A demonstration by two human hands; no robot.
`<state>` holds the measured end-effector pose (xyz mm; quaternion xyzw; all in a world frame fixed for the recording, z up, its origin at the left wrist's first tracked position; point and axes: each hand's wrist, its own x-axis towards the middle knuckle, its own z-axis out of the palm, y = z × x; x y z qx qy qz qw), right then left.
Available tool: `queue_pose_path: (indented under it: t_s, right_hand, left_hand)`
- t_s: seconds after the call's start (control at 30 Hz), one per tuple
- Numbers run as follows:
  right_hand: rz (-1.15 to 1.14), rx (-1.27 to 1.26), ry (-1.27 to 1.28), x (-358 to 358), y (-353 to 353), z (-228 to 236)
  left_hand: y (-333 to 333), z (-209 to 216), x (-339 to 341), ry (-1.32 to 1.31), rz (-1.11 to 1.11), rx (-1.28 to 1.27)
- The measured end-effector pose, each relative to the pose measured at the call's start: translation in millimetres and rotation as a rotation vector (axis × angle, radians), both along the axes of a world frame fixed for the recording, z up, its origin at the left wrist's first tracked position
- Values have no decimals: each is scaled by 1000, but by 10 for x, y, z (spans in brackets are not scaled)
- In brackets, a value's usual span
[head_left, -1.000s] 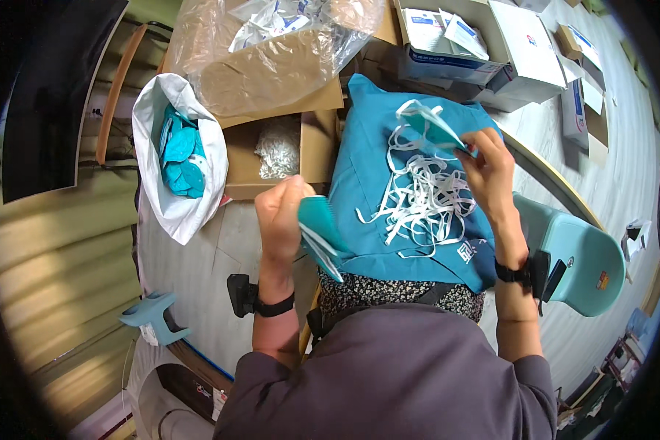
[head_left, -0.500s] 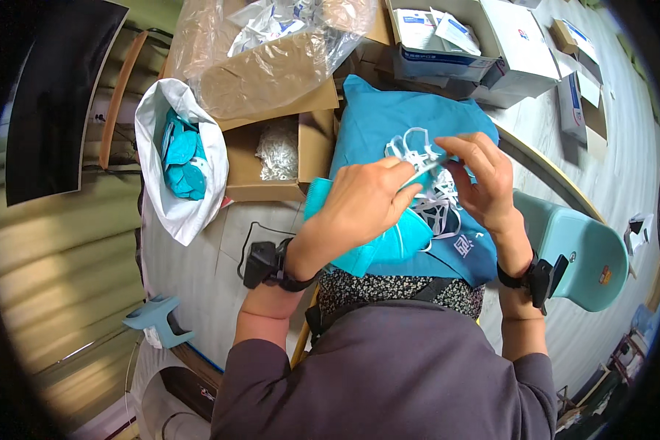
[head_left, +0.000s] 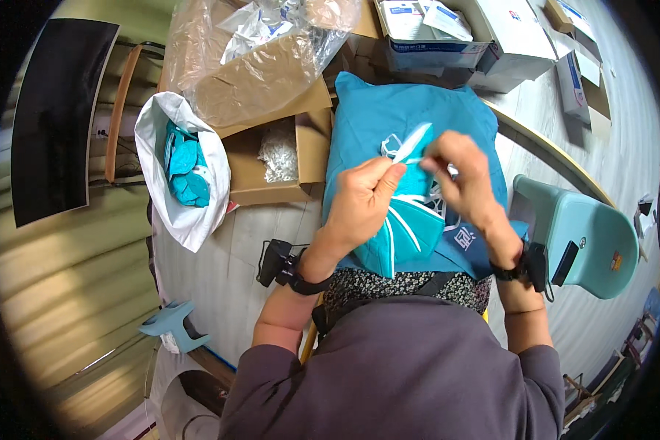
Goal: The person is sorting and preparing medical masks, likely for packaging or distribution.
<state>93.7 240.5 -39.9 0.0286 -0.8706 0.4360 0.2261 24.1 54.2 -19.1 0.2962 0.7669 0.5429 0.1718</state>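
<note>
Head view: left hand [head_left: 363, 196] pinches teal mask [head_left: 416, 177].

We see soft, matt, white-edged teal cloth masks [head_left: 411, 229], a smooth, matt blue-teal cloth [head_left: 411, 99], glossy, crinkled clear plastic sheeting [head_left: 253, 82], a matt brown cardboard box [head_left: 271, 193] and a smooth, faintly glossy pale-teal plastic stool [head_left: 603, 231].

A black panel [head_left: 62, 121] was noted at left, beside yellowish curtain folds [head_left: 66, 293]. A pale teal plastic stool [head_left: 601, 253] occupied the right; a smaller blue plastic item [head_left: 170, 320] lay lower left.
</note>
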Motion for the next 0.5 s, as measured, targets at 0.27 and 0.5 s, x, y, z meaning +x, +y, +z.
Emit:
queue_pose_path:
  t_s: [0.27,0.5]
  right_hand:
    - [-111,34,-113,74,174,-62]
    - [138,105,26,-25,-220,55]
  left_hand:
    - [-311,42,-91,-59,199,-60]
    - [-140,-117,95,-252,208,120]
